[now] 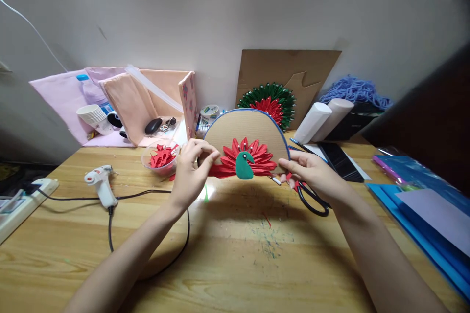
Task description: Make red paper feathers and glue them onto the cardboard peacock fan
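Observation:
Between my hands a half-round cardboard piece point(227, 129) with a blue-edged arc stands raised above the table. Red ribbon petals point(262, 154) fan out on its lower middle, around a green bird-shaped cutout point(243, 167) with a dark eye. My left hand point(194, 166) pinches the cardboard's left end, fingers closed. At the right end, my right hand point(308, 168) grips the board between thumb and fingers. Black-handled scissors point(312, 200) lie just under my right hand, their blades hidden. A clear bowl of red ribbon pieces point(160, 157) sits beside my left hand.
A white glue gun point(103, 183) stands at the left, its black cord trailing to a power strip point(29, 205). Behind are fabric-covered boxes point(147, 93), a green-and-red fan point(286, 100), a cardboard sheet point(264, 66) and white rolls point(312, 122). Blue sheets point(404, 210) lie right.

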Available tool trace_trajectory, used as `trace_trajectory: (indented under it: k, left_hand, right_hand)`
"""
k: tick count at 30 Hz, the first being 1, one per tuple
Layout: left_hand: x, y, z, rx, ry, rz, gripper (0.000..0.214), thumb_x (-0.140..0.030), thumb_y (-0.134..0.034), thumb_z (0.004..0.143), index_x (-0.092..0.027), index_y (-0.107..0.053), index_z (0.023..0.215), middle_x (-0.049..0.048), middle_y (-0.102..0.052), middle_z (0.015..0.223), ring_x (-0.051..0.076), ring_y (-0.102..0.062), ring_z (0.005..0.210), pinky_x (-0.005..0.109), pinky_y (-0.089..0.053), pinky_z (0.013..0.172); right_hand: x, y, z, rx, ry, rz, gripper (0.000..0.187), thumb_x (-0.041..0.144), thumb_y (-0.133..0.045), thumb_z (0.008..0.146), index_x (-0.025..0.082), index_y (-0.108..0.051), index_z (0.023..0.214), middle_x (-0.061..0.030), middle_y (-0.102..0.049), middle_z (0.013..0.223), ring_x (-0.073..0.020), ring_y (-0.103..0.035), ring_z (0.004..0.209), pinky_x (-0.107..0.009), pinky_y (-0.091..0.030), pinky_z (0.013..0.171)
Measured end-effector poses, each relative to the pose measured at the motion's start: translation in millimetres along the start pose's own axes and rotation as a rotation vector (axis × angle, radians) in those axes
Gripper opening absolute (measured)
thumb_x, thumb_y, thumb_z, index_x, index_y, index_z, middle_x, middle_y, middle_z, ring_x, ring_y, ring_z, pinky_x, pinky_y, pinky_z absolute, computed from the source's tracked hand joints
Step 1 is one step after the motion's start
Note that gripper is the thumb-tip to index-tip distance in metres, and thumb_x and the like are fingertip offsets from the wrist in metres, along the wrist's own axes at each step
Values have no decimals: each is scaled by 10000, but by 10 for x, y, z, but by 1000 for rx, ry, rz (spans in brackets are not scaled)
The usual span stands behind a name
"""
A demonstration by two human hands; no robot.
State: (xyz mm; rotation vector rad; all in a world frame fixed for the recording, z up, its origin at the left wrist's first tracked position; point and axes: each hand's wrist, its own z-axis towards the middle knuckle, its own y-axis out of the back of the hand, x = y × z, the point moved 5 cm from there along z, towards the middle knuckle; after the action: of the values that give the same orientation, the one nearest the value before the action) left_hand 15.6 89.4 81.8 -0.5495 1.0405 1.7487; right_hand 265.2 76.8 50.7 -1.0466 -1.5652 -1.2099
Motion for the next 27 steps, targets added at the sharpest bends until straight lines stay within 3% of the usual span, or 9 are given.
trace_trajectory:
  k: [4, 6, 10, 13, 17, 20, 27]
  left_hand:
    - [150, 55, 84, -42, 175, -430, 185, -368, -564, 853, -186, -573, 818, 21, -591, 829, 130, -506, 734, 238, -401, 680]
    - [191, 91, 130, -67, 205, -597, 195, -383, -594, 835, -192, -556, 818, 0, -570, 740, 112, -498, 701, 212, -402, 678]
    - [189, 217, 189, -109, 200, -694, 224, -396, -629, 809, -197, -533, 774, -57, -365, 549, 80, -333, 498, 191, -311, 505]
    - [85, 333, 193, -98, 96, -506, 201, -390, -602, 828, -202, -560, 772, -46, -388, 567, 86, -322, 486, 217, -285, 485]
    - [-144, 316, 168, 119, -235, 38, 197, -371, -698, 746, -223, -647, 866, -11, -519, 655, 136, -457, 626, 264, -359, 622]
    - [-197, 239, 134, 217, -425, 269, 212, -365, -730, 711, -230, -671, 864, 3, -559, 695, 163, -482, 708, 287, -369, 680]
    - [-195, 164, 64, 125, -548, 406, 140, -358, -680, 764, -220, -672, 788, 20, -579, 684, 168, -471, 701, 295, -368, 660]
  right_hand:
    - [-23, 17, 14, -14, -6, 24, 459, 598, -666, 673, 153, -585, 753, -40, -647, 617, -114, -563, 475, -232, -426, 433]
    - [-29, 27, 23, -25, -9, 39, 465, 607, -674, 658, 160, -568, 729, -34, -636, 592, -119, -570, 474, -235, -431, 434]
    - [-8, 41, 20, -52, -17, 73, 468, 602, -711, 613, 174, -544, 703, -14, -608, 554, -115, -556, 454, -234, -434, 426]
    - [20, 40, 6, -55, -15, 101, 447, 581, -716, 622, 179, -563, 743, -11, -608, 566, -111, -541, 444, -238, -440, 423]
    - [39, 37, 0, -56, 7, 107, 421, 556, -718, 636, 187, -582, 786, -9, -603, 576, -116, -535, 442, -244, -436, 411]
    - [32, 33, -2, -51, 6, 102, 415, 561, -713, 640, 189, -589, 776, -9, -599, 563, -115, -525, 431, -245, -435, 403]
    - [32, 28, -24, -46, 12, 116, 405, 550, -715, 652, 185, -592, 775, -10, -602, 558, -110, -527, 434, -233, -442, 403]
